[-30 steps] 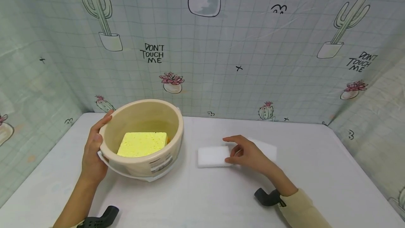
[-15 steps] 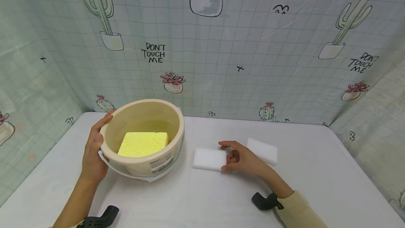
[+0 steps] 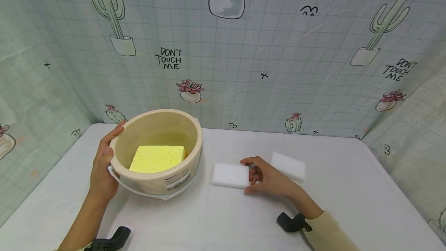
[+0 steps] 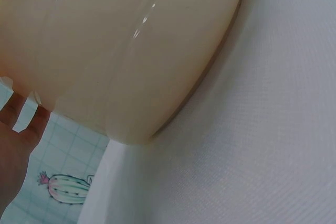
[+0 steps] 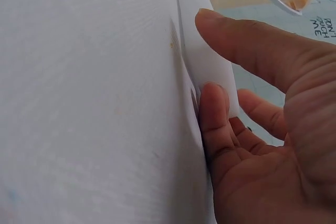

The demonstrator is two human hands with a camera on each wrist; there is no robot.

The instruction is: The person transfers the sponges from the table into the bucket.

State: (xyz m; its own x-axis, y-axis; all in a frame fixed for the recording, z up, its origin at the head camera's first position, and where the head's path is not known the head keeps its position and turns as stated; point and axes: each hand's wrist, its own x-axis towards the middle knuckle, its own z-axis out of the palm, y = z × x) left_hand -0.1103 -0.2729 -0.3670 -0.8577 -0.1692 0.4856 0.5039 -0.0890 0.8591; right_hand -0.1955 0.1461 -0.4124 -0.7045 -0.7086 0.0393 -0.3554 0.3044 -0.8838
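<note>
The cream bucket (image 3: 146,125) stands tipped toward me on the left of the table, with a yellow sponge (image 3: 158,159) inside. My left hand (image 3: 105,165) holds its left side, thumb near the rim and fingers behind the wall; the left wrist view shows fingertips against the bucket wall (image 4: 121,51). A white foam sponge (image 3: 230,175) lies flat on the table's middle. Around its right end curves my right hand (image 3: 266,177), thumb at the near edge and index finger at the far edge. In the right wrist view the thumb overlaps the sponge's side (image 5: 197,51), other fingers curled at its end.
Another white foam sponge (image 3: 288,166) lies behind my right hand. The bucket's pale handle (image 3: 139,193) hangs down in front. Something orange (image 3: 186,154) shows beside the yellow sponge. A cactus-print curtain (image 3: 226,57) walls the white table (image 3: 209,224) at the back and sides.
The near white sponge has slid slightly left and turned a little, and my right hand has moved left with it. Over the last half second the sponge has stayed put. My left hand and the bucket hold still.
</note>
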